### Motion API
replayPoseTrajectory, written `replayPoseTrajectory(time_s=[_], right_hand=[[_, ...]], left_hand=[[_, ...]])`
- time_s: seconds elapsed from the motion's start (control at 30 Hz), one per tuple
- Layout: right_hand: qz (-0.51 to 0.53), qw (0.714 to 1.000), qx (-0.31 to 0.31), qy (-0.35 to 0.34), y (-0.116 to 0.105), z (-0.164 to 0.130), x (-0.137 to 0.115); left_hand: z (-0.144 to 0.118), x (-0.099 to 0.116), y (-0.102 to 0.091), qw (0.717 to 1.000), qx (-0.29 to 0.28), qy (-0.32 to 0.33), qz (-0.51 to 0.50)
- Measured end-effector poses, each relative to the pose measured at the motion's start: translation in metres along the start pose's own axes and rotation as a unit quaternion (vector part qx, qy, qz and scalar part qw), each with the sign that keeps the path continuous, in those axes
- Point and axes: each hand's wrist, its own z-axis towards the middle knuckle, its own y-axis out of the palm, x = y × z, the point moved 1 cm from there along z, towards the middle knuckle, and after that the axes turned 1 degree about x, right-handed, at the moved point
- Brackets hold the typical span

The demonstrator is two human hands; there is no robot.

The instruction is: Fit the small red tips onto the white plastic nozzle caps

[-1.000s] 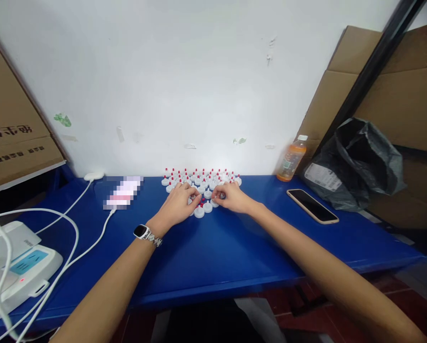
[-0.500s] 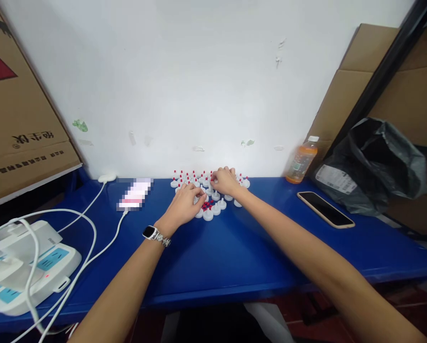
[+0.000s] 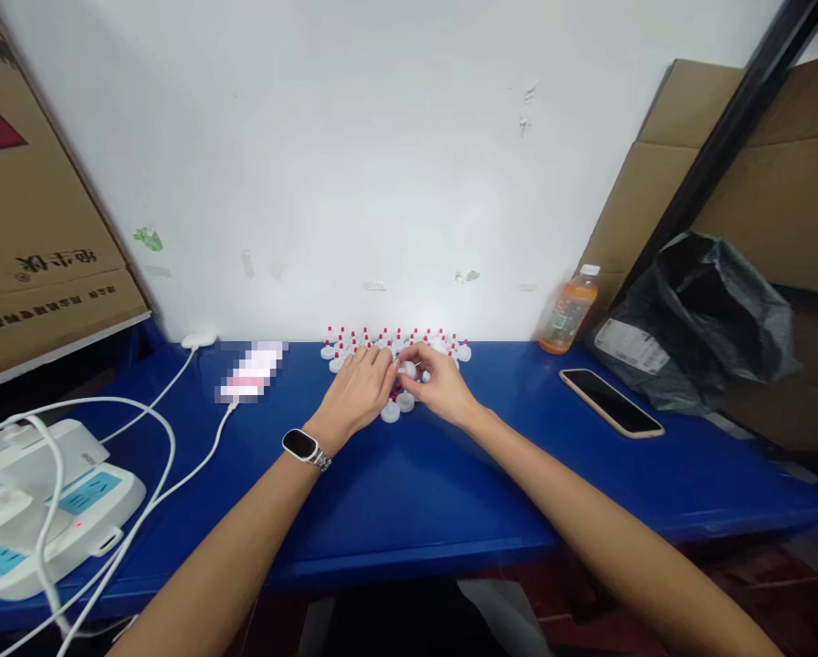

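My right hand [image 3: 442, 383] pinches a white nozzle cap [image 3: 407, 369] between thumb and fingers, tilted with its round base towards me. Close against it is my left hand [image 3: 360, 388], back upwards, fingers curled and thumb drawn in; whatever its fingertips grip is hidden. Around and behind both hands stand several white nozzle caps with red tips [image 3: 465, 350]. A white nozzle cap [image 3: 391, 412] stands just in front of the hands. Some loose small red tips [image 3: 396, 391] show partly beneath the fingers.
On the blue table [image 3: 409, 493], a power strip [image 3: 59, 520] with white cables lies left, near a lit, pixelated phone [image 3: 251, 372]. To the right are an orange drink bottle [image 3: 569, 312], a dark-screened phone [image 3: 611, 402] and a grey plastic bag [image 3: 697, 310]. Cardboard [image 3: 39, 182] flanks the left side.
My right hand has come back from the rear caps towards me and now holds a white nozzle cap beside my left hand. My left hand has turned more palm-down. The view has shifted slightly.
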Motion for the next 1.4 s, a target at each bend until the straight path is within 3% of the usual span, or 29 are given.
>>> replayPoseTrajectory(time_s=[0.13,0.2,0.27,0.3,0.33,0.43,0.53,0.63,0.73,0.87,0.97,1.07,1.23,1.4], right_hand=[[-0.027,0.999,0.007,-0.031,-0.001,0.0,-0.004],[-0.075,0.994,0.012,-0.079,-0.011,0.001,-0.007],[-0.118,0.984,0.049,-0.121,-0.025,0.002,-0.008],[-0.129,0.98,0.076,-0.129,-0.033,0.002,-0.008],[-0.133,0.978,0.101,-0.126,-0.039,0.003,-0.007],[-0.128,0.98,0.123,-0.087,-0.047,0.008,0.001],[-0.15,0.984,0.095,-0.02,-0.037,0.019,0.017],[-0.159,0.985,0.037,0.048,-0.021,0.04,0.033],[-0.19,0.979,-0.023,0.063,-0.009,0.064,0.043],[-0.335,0.936,-0.088,0.061,-0.002,0.084,0.05],[-0.38,0.913,-0.137,0.058,-0.001,0.082,0.054],[-0.382,0.911,-0.145,0.062,-0.002,0.074,0.055],[-0.39,0.913,-0.088,0.081,0.004,0.085,0.059],[-0.408,0.899,-0.116,0.111,0.024,0.106,0.063]], left_hand=[[0.002,0.001,0.001,0.998,0.007,0.025,-0.053],[0.004,-0.003,-0.001,0.989,0.035,-0.046,-0.138],[0.005,-0.011,-0.004,0.959,0.073,-0.16,-0.223],[0.005,-0.016,-0.004,0.949,0.079,-0.185,-0.243],[0.005,-0.021,-0.004,0.949,0.072,-0.179,-0.249],[0.002,-0.029,0.004,0.974,-0.005,-0.068,-0.218],[-0.004,-0.03,0.012,0.981,-0.068,-0.034,-0.179],[-0.007,-0.03,0.014,0.979,-0.072,-0.048,-0.186],[-0.008,-0.033,0.012,0.972,-0.07,-0.064,-0.214],[-0.008,-0.035,0.011,0.97,-0.069,-0.081,-0.22],[-0.009,-0.036,0.011,0.969,-0.068,-0.083,-0.221],[-0.008,-0.038,0.012,0.972,-0.067,-0.079,-0.212],[-0.008,-0.042,0.013,0.973,-0.054,-0.104,-0.198],[-0.01,-0.036,0.011,0.975,-0.044,-0.111,-0.187]])
